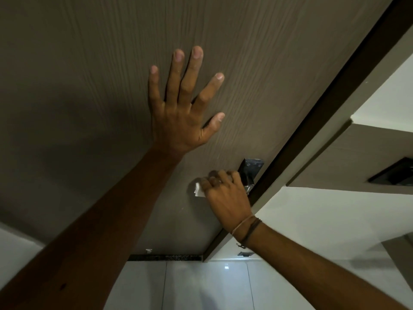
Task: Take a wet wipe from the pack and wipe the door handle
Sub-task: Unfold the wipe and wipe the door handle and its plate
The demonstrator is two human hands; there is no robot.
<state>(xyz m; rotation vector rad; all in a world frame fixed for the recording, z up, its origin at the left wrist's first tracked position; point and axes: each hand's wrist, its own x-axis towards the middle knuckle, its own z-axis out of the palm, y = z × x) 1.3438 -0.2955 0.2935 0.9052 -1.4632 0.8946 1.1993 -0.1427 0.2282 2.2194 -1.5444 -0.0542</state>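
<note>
With the left hand [181, 113] spread open and flat on the brown wood-grain door [89, 74] above the dark metal door handle [250, 173], the right hand [225, 195], closed around the white wet wipe [198, 190] on that handle, should probably rub along its full length, pressing firmly.

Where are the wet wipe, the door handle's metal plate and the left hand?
wet wipe [198, 189]: head view, white corner beside the knuckles.
metal plate [251, 167]: head view, its upper face.
left hand [178, 118]: head view, back of hand.

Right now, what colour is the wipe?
White. The wipe shows at the right hand, in the head view.
</note>
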